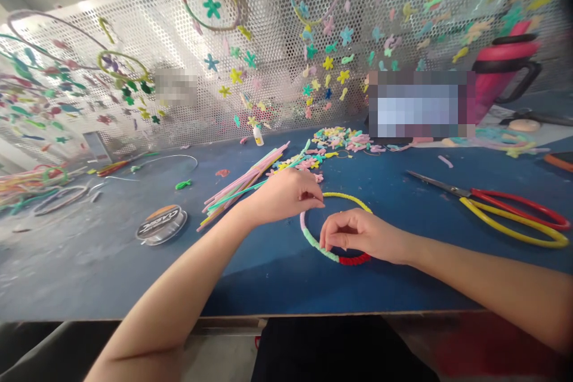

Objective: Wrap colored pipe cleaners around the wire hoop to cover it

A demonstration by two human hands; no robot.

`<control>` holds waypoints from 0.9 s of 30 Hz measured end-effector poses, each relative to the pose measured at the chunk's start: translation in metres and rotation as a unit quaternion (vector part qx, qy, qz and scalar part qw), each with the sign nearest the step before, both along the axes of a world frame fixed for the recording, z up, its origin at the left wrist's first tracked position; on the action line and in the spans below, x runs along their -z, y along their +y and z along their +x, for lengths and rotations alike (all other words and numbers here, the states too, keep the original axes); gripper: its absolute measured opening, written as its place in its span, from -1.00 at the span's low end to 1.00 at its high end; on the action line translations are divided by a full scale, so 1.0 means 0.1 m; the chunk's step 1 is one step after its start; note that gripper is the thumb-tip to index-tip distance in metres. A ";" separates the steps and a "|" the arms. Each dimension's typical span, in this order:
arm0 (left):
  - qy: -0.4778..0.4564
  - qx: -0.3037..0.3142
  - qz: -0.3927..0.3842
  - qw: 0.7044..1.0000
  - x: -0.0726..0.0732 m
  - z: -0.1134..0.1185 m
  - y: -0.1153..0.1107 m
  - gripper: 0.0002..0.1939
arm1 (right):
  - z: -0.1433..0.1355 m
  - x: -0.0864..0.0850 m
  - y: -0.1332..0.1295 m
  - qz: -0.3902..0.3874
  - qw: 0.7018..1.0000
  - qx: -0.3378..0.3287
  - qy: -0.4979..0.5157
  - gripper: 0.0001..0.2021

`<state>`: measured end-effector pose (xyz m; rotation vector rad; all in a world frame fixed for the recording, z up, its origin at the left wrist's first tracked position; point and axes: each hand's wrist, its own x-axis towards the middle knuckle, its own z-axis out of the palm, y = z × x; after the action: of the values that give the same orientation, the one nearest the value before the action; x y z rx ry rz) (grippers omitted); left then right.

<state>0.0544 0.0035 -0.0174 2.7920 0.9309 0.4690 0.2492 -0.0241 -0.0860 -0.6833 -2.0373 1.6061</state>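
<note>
A hoop (355, 260) wrapped in yellow, pink, mint green and red fuzzy pipe cleaner lies on the blue table in front of me. Over its upper left side, my left hand (293, 193) has its fingers curled in and closed; what they hold, if anything, is too small to see. My right hand (356, 231) reaches across the hoop from the right, with thumb and fingers pinched together at the mint green stretch. Whether that pinch takes in the hoop itself or some fine thread, I cannot tell. Part of the hoop's right side is hidden behind this hand.
Pipe cleaners (248, 182) lie left of my hands, near a clear line spool (162, 224). Small fuzzy shapes (342, 140) are heaped behind. Scissors (492, 203) rest at right. A glue bottle (258, 136) and pink tumbler (504, 74) stand by the perforated metal panel (268, 18).
</note>
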 end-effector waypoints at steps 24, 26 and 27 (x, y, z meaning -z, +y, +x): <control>-0.322 -0.049 -0.560 0.762 0.66 0.00 -0.29 -0.56 | 0.03 0.00 0.03 0.067 0.997 0.035 0.006 -0.76; -0.344 -0.065 -0.555 0.755 0.70 0.01 -0.29 -0.54 | 0.03 0.00 0.03 0.083 0.996 0.037 0.001 -0.76; -0.355 -0.077 -0.549 0.753 0.72 0.01 -0.29 -0.53 | 0.02 -0.01 0.03 0.090 0.995 0.043 0.000 -0.77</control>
<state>0.0556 -0.0255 -0.0892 1.3041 0.8191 0.6403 0.2516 -0.0210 -0.0855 -0.6938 -2.0916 1.3555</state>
